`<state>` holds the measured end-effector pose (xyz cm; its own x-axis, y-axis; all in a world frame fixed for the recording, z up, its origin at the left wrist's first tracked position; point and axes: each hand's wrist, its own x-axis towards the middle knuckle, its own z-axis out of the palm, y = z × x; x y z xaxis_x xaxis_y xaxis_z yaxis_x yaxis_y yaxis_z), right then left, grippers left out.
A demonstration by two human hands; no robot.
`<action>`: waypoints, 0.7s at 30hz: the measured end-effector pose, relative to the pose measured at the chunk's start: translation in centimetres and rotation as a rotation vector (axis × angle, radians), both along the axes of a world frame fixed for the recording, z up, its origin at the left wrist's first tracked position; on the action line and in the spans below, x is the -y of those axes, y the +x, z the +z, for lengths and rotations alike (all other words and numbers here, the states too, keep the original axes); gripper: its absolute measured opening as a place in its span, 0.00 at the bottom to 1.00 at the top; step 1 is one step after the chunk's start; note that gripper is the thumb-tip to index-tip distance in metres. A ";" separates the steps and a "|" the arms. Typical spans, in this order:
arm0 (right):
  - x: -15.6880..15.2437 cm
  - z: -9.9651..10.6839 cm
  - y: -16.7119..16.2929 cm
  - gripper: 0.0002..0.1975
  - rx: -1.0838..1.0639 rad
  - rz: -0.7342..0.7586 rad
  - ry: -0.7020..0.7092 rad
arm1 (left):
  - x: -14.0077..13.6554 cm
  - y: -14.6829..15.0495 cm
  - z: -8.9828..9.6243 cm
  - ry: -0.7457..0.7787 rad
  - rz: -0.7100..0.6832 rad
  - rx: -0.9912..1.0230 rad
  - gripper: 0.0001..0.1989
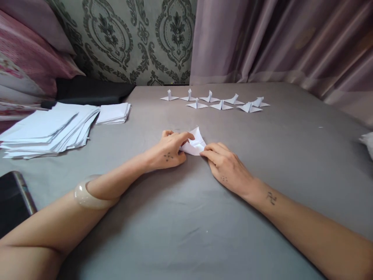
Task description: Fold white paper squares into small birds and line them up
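A small white sheet of paper [196, 146], partly folded with one corner raised, lies between my two hands at the middle of the grey cloth. My left hand [171, 151] grips its left side, the index finger bent over the top and the thumb below. At the lower right corner, the fingertips of my right hand [225, 165] pinch the paper. Part of the left edge is hidden behind my left fingers. Beyond the hands stand several folded white paper birds [221, 105] in two loose rows, wings spread.
On the left lie a large stack of white paper [49, 130] and a smaller stack of paper squares [113, 113]. A phone-like dark device [14, 202] sits at the left edge. Behind are a black cloth [93, 90] and curtains [247, 39]. Something white [367, 143] shows at far right.
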<state>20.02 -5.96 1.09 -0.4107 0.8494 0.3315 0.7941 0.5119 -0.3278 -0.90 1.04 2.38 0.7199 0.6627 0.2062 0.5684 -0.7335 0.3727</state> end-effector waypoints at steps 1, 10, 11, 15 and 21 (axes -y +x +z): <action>0.0 0.0 0.0 0.16 0.000 0.000 0.000 | -0.1 -0.1 0.0 0.005 -0.006 0.000 0.23; -0.1 -0.2 0.1 0.19 0.006 0.008 0.001 | 0.3 0.4 -0.3 0.425 0.057 0.070 0.19; -0.1 -0.2 0.1 0.19 0.000 0.011 0.003 | 0.4 0.4 -0.2 0.472 0.089 0.083 0.17; -0.1 -0.3 0.1 0.18 -0.021 0.018 0.004 | 1.1 0.6 0.1 0.467 0.238 0.162 0.07; -0.1 -0.2 0.1 0.18 0.001 0.016 -0.002 | 1.9 1.0 0.2 0.153 0.309 0.249 0.09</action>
